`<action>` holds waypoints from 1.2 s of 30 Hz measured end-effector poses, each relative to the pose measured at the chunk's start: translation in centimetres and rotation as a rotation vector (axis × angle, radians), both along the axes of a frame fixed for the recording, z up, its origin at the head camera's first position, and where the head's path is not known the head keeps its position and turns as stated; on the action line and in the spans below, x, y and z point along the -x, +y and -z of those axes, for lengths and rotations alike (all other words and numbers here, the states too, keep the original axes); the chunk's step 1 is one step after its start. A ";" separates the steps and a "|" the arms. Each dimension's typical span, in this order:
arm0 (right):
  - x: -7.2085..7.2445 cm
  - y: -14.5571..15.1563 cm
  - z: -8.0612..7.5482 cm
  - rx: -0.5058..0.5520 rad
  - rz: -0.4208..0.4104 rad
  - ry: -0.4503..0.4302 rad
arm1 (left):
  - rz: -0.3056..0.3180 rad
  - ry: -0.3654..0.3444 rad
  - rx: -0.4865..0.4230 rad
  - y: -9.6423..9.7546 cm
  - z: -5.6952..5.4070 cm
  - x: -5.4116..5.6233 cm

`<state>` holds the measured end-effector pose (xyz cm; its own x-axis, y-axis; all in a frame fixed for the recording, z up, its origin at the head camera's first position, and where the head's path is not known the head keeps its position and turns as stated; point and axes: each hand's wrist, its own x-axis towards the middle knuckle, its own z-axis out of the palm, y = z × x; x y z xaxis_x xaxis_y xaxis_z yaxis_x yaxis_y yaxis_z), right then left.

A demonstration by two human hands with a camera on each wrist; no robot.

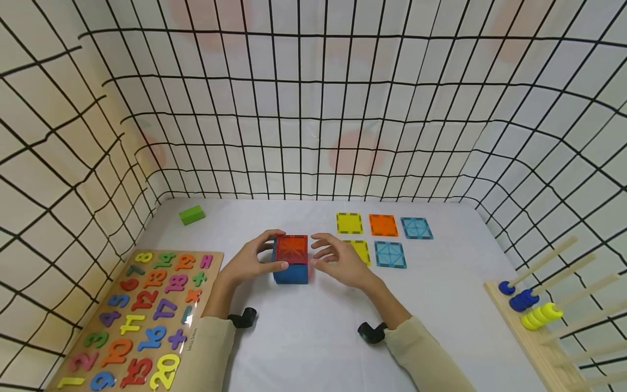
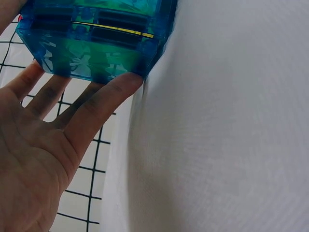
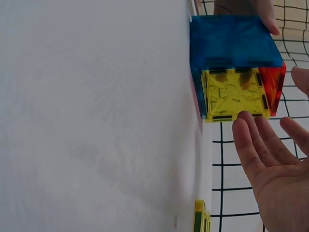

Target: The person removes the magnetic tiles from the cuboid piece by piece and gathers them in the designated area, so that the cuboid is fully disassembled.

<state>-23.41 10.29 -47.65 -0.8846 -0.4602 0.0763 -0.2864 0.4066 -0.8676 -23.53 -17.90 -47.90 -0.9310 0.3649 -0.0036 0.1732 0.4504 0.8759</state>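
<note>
A cube of magnetic tiles (image 1: 291, 274) stands on the white cloth, with a red tile (image 1: 292, 249) on top and blue tiles in front and at the left. A yellow tile (image 3: 236, 94) shows on its right side. My left hand (image 1: 251, 260) holds the cube from the left, thumb along the front and fingers toward the back; in the left wrist view its fingers (image 2: 91, 113) lie against the blue side. My right hand (image 1: 343, 261) is just right of the cube, its fingers (image 3: 248, 140) parted and holding nothing. A small gap shows between that hand and the cube in the head view.
Right of the cube lie flat yellow (image 1: 349, 223), orange (image 1: 383, 225) and blue tiles (image 1: 390, 255). A green block (image 1: 192, 215) sits at the back left, a number board (image 1: 193, 321) at the left. A peg stacker (image 1: 519, 332) stands right. Black wire mesh (image 1: 320, 118) encloses the table.
</note>
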 end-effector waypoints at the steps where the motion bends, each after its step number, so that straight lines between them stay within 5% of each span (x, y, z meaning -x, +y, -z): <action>1: 0.0 -0.1 0.0 -0.003 0.000 -0.002 | 0.000 0.001 0.001 0.0 0.0 0.0; 36: 0.5 -2.5 -1.3 -0.093 0.036 -0.009 | 0.011 0.000 0.014 0.3 0.1 0.0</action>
